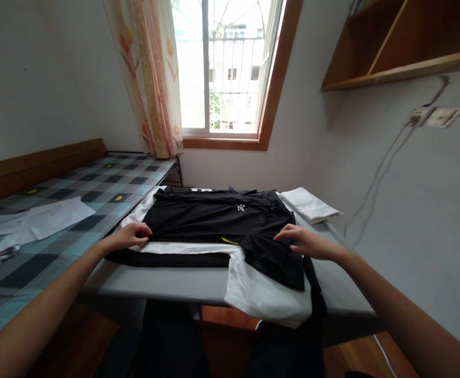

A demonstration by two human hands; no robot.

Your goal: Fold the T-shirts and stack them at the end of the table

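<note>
A black T-shirt (pixel 198 215) with a small white print lies spread sideways on the grey table (pixel 167 283). Its near sleeve, with a yellow strip beside it, points toward me. Beneath it a white T-shirt (pixel 269 294) shows along the near side, its sleeve hanging over the table edge, and another black garment (pixel 182 260) shows lowest. My left hand (pixel 129 236) has its fingers curled together at the near left corner of the black T-shirt, seemingly pinching the cloth. Over the shirt's right end near the sleeve is my right hand (pixel 312 243), fingers stretched and thumb apart.
A folded white cloth (pixel 310 205) sits at the table's far right. On the left, a bed with a checked mattress (pixel 135 178) holds loose papers (pixel 52 218). The window (pixel 230 68) and curtain (pixel 154 79) are ahead; cables hang from a wall socket (pixel 444 116).
</note>
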